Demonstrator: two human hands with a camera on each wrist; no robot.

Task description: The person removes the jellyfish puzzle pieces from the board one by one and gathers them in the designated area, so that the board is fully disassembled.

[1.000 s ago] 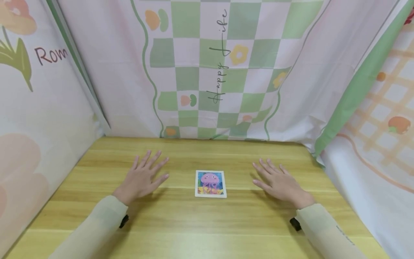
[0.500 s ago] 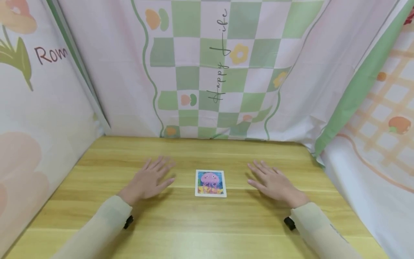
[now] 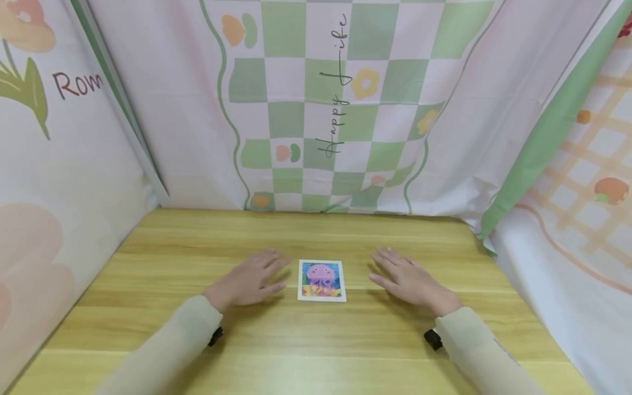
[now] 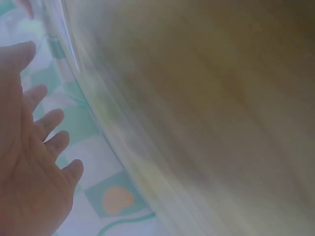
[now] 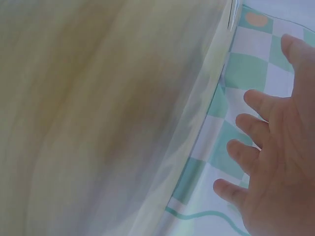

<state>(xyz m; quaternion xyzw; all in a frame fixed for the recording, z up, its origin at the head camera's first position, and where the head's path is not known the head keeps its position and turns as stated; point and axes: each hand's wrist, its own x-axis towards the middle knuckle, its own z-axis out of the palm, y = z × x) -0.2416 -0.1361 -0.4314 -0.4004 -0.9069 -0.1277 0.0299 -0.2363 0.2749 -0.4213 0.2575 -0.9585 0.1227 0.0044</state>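
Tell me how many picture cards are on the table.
1. The jellyfish card lies on the table, between the left hand and right hand, touching neither. Any directly beneath it would be hidden.

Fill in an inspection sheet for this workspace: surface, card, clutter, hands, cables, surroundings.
Surface: wood-grain table, with a band of glare toward the near side.
Job's things: one white-bordered card showing a pink jellyfish, lying flat, picture up.
Clutter: nothing seen.
Left hand: fingers extended, left of the card, not touching it, holding nothing.
Right hand: fingers extended, right of the card, not touching it, holding nothing.
Wrists: a small black item at the left, another at the right.
Cables: nothing seen.
Surroundings: green-and-white checkered cloth behind, printed fabric on both sides.
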